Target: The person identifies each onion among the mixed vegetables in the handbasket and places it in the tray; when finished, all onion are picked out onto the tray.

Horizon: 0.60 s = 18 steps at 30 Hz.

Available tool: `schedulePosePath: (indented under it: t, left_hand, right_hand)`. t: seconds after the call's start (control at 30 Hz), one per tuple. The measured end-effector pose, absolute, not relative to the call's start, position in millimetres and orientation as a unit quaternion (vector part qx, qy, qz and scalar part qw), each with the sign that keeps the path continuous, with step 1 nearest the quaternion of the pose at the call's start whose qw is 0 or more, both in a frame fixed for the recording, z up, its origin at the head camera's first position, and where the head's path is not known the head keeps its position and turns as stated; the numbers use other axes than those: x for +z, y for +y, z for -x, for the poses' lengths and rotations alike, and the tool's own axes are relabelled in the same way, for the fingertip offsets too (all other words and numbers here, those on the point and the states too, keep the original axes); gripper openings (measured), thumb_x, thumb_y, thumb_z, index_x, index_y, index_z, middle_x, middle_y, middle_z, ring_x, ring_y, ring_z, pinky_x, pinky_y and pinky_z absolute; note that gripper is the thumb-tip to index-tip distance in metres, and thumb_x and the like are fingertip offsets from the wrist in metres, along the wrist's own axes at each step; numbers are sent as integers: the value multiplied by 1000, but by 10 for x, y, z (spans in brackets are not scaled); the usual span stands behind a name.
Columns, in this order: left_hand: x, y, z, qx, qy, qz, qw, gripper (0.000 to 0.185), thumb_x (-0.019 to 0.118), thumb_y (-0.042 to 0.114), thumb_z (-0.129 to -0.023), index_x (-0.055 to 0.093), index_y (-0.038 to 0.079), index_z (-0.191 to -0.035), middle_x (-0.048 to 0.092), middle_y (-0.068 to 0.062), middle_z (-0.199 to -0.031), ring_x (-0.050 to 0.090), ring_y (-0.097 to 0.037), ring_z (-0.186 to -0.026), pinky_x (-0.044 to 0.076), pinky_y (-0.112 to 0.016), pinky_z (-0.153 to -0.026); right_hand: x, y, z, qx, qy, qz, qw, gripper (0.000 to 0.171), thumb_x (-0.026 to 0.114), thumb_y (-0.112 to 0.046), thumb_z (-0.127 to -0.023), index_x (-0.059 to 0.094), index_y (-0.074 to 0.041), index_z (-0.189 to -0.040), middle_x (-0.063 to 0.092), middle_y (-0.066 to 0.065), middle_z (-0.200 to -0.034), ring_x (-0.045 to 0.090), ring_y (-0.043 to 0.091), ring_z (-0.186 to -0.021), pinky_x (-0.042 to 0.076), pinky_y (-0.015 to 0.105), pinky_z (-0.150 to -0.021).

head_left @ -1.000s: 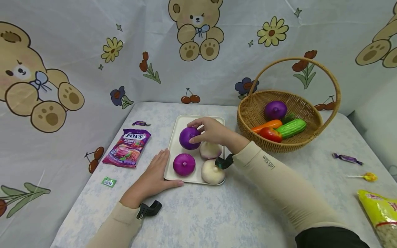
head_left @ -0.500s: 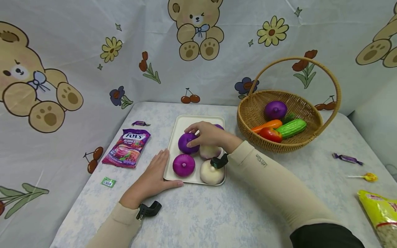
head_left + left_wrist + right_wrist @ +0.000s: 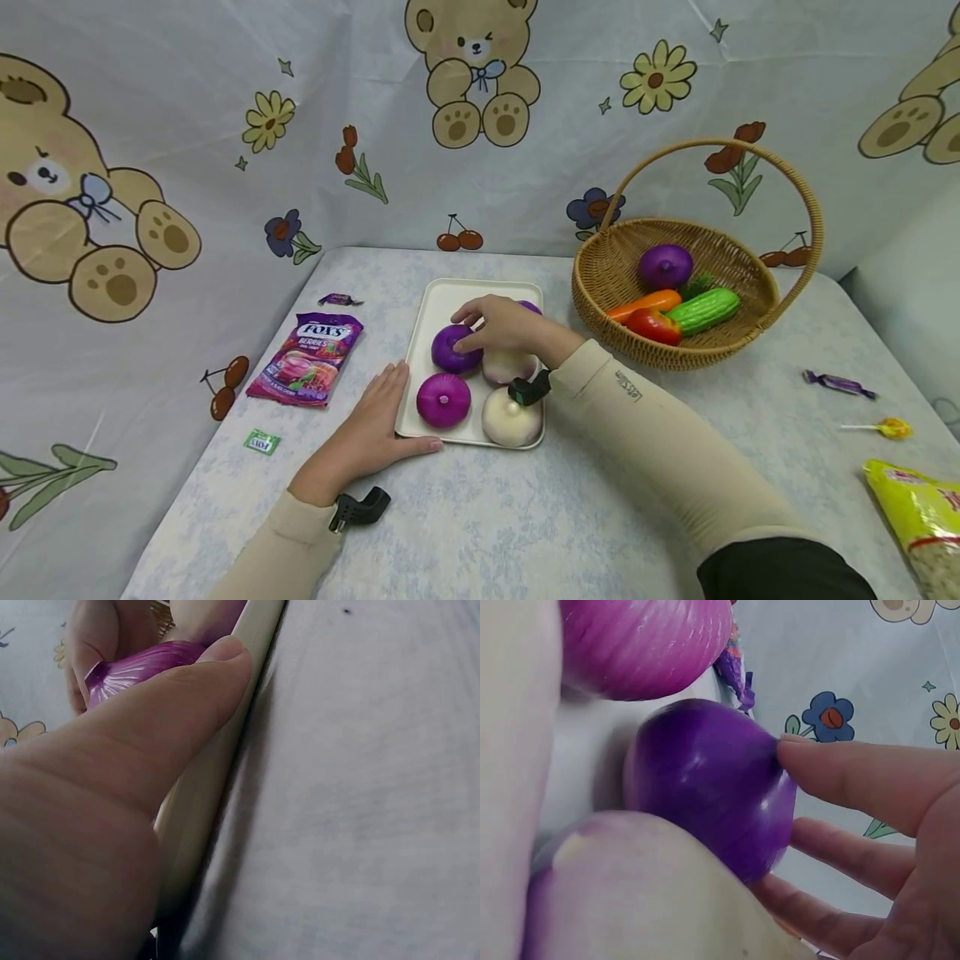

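My right hand (image 3: 506,327) holds a dark purple onion (image 3: 444,352) on the cream tray (image 3: 425,312). In the right wrist view, the thumb is at the onion's pointed tip and the other fingers touch its side. My left hand (image 3: 375,429) rests against the tray's left edge with fingers straight, its thumb along the near rim. Beside it, a magenta onion (image 3: 444,401) lies in the tray's near left corner. Two whitish turnips (image 3: 508,421) fill the right side. Another purple vegetable (image 3: 531,307) is mostly hidden behind my right hand.
A wicker basket (image 3: 675,358) at the back right holds a purple onion, a carrot, a tomato and a cucumber. Left of the tray lie a candy bag (image 3: 307,358) and small candies. A wrapped candy (image 3: 838,382), a lollipop (image 3: 894,428) and a yellow bag (image 3: 918,508) lie at right.
My right hand has lowered the dark purple onion a little toward me, onto the tray behind the magenta onion. The purple vegetable behind that hand has come into sight. My left hand stays put.
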<state>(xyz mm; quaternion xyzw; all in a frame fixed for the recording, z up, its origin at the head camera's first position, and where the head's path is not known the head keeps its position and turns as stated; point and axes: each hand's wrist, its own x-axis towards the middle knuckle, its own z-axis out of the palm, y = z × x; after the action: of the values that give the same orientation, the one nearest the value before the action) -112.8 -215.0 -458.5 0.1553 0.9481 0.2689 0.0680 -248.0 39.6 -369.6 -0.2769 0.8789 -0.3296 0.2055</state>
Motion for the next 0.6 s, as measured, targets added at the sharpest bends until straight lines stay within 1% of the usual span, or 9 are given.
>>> schedulePosePath:
  t: [0.27,0.5,0.6]
  left_hand:
    - [-4597,-2150,1120,268,948,-154,72,138,75,82,-76,11,1,-168,10,-13,-174,1,-31,-159,7,-52,-126]
    - [-4586,-2148,1122,266,948,-155,73,138,73,84,-76,11,1,-168,10,-14,-174,0,-30,-159,6,-51,-126]
    - [-4579,-2150,1119,269,948,-155,73,139,73,85,-76,11,1,-168,10,-14,-174,0,-30,-159,6,-51,-126]
  right_hand:
    - [-3657,441,2457,-349,877,263,199,49,80,-28,-96,68,-7,-139,66,13,-134,66,28,-121,51,39,-103]
    - [-3610,516,2464,-358,875,280,164,43,77,-26,-99,70,-5,-136,68,17,-132,65,30,-120,52,38,-100]
    - [-3575,558,2476,-365,875,277,156,41,75,-27,-100,71,-6,-135,69,16,-129,66,29,-117,55,38,-95]
